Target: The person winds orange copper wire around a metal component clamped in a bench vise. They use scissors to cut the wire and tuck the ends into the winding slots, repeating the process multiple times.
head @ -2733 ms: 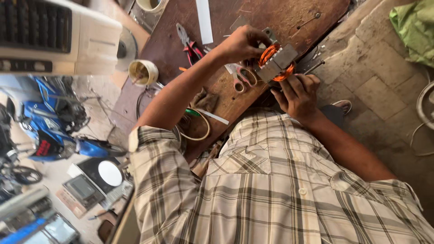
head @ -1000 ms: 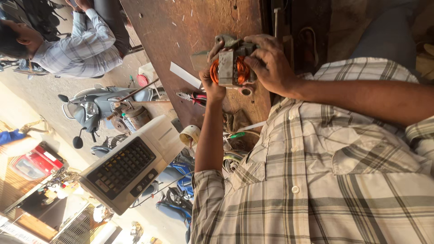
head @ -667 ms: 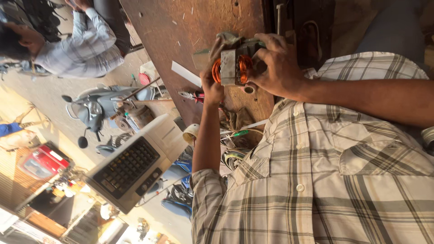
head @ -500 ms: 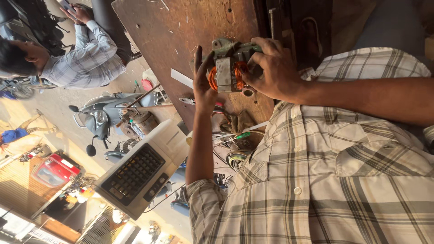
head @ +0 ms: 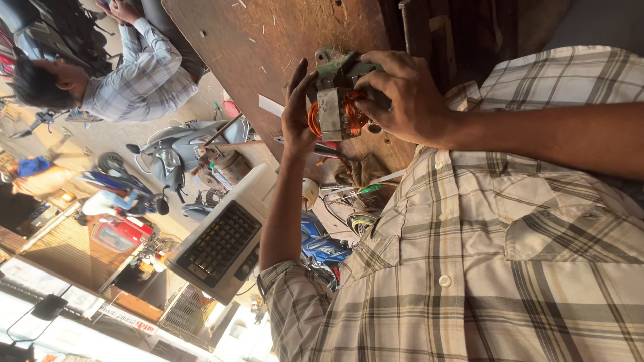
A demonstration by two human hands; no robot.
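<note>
A small electric motor (head: 333,110) with orange copper windings, a grey metal core and a greenish housing is held just above a brown wooden workbench (head: 268,40). My right hand (head: 402,100) grips the motor from one side, fingers curled over its top. On the opposite side, my left hand (head: 298,110) lies flat against the motor with its fingers stretched straight. My checked shirt fills the right and lower part of the view.
Red-handled pliers (head: 322,146), a brown rag (head: 362,171), a green-handled screwdriver (head: 367,190) and a tape roll (head: 310,192) lie by the bench edge. A grey keypad machine (head: 221,241) stands beyond. Parked scooters (head: 174,147) and a person in a striped shirt (head: 134,74) are behind.
The view has turned about a quarter turn since the oldest frame. My left hand's fingers have straightened out flat against the motor. My right hand keeps its grip.
</note>
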